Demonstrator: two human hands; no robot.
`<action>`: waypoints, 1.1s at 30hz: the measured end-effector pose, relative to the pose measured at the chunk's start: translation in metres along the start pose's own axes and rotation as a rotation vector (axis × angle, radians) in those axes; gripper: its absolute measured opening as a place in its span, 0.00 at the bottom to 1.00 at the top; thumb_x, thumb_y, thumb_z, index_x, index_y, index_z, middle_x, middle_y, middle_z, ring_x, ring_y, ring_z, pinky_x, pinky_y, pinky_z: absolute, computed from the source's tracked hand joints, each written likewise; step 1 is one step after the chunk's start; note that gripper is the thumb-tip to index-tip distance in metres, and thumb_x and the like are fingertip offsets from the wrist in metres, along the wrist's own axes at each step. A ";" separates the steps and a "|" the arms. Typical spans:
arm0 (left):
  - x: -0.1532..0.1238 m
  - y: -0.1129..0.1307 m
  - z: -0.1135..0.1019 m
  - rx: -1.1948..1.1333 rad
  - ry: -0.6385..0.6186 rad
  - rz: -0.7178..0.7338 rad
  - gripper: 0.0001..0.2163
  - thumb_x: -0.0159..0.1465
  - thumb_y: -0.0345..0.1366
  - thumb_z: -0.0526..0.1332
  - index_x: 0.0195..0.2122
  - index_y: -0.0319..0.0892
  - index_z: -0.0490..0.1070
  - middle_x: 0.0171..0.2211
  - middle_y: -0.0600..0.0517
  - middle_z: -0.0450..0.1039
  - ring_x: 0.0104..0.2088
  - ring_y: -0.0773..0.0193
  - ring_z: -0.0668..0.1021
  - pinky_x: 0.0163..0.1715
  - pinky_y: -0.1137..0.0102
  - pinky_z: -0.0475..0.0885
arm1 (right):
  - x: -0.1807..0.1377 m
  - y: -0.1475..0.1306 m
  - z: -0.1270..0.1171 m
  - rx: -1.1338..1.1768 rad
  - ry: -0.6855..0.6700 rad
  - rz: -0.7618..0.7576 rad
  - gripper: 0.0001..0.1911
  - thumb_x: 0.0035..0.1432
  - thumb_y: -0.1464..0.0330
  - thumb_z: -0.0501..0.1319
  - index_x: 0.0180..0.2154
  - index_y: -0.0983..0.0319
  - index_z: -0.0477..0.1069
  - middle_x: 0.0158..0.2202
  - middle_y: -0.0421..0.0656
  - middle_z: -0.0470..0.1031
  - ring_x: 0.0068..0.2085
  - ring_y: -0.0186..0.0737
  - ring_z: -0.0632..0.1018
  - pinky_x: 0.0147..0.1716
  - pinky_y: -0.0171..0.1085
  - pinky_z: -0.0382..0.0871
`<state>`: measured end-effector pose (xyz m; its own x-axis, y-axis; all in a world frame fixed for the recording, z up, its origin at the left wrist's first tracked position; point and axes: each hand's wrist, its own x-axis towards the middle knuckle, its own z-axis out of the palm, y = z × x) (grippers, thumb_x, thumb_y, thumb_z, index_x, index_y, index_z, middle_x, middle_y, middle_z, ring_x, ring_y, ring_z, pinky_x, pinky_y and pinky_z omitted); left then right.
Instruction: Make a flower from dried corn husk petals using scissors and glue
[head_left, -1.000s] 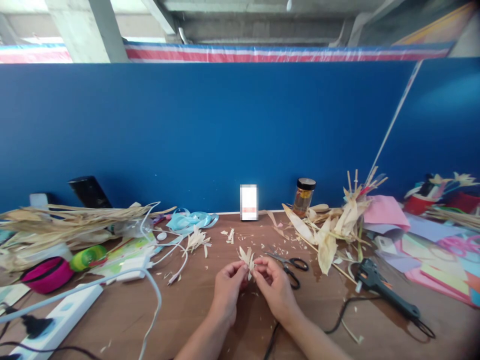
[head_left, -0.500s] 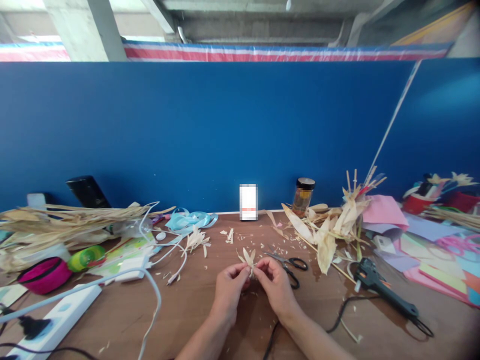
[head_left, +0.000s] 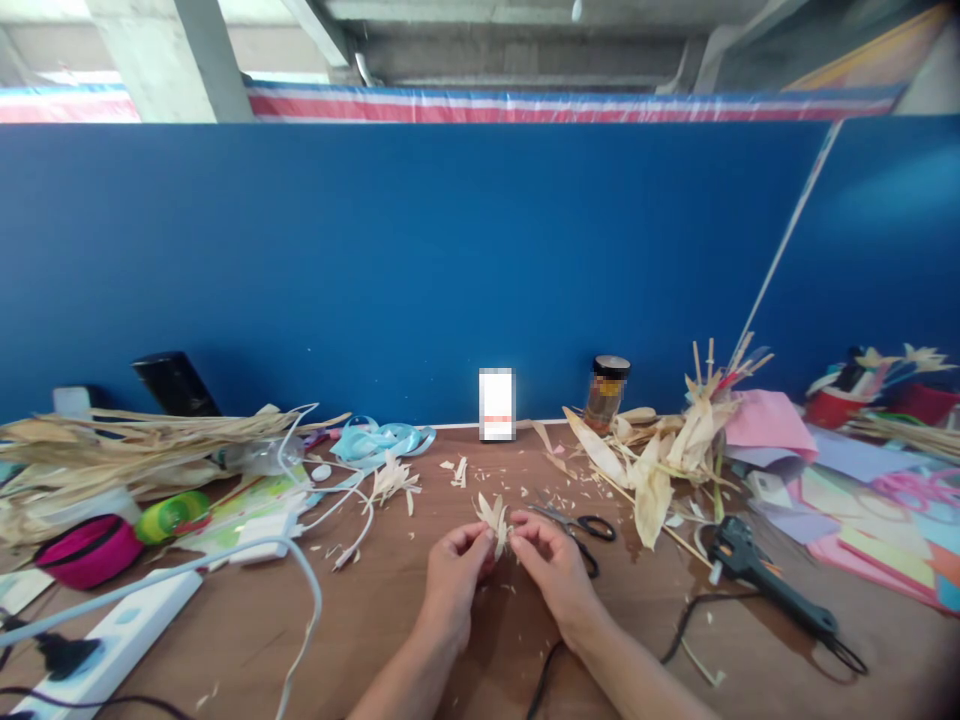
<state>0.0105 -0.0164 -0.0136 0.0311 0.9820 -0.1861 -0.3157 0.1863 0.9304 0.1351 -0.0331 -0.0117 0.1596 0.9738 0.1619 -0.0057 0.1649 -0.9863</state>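
A small pale flower of dried corn husk (head_left: 493, 515), its narrow petals spreading upward, stands between my two hands over the middle of the table. My left hand (head_left: 456, 575) pinches it low on its left side between thumb and fingers. At its right edge, the thumb and fingertips of my right hand (head_left: 553, 572) are closed on a petal; the exact grip is too small to see clearly. Just behind my right hand lie black-handled scissors (head_left: 596, 528), partly covered by it. Husk scraps (head_left: 460, 470) are scattered beyond the flower.
A glue gun (head_left: 772, 580) with a black cord lies at right, near coloured paper (head_left: 885, 550). Husk bundles (head_left: 150, 440) and a white power strip (head_left: 112, 640) with cables occupy the left. A lidded jar (head_left: 606, 395) stands by the blue partition (head_left: 450, 250).
The flower has tilted slightly left and shows more of its petals. My right fingers have shifted a little off its centre to its right edge.
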 end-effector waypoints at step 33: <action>-0.003 0.005 0.004 -0.022 0.040 -0.041 0.13 0.43 0.39 0.67 0.27 0.36 0.74 0.17 0.56 0.67 0.19 0.74 0.67 0.22 0.78 0.63 | 0.002 -0.002 -0.001 0.079 -0.045 0.107 0.10 0.43 0.63 0.65 0.27 0.62 0.68 0.20 0.34 0.68 0.22 0.30 0.66 0.22 0.29 0.58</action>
<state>0.0127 -0.0184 -0.0069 0.0067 0.9716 -0.2366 -0.3356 0.2250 0.9147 0.1367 -0.0320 -0.0099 0.1095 0.9922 0.0592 -0.0985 0.0701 -0.9927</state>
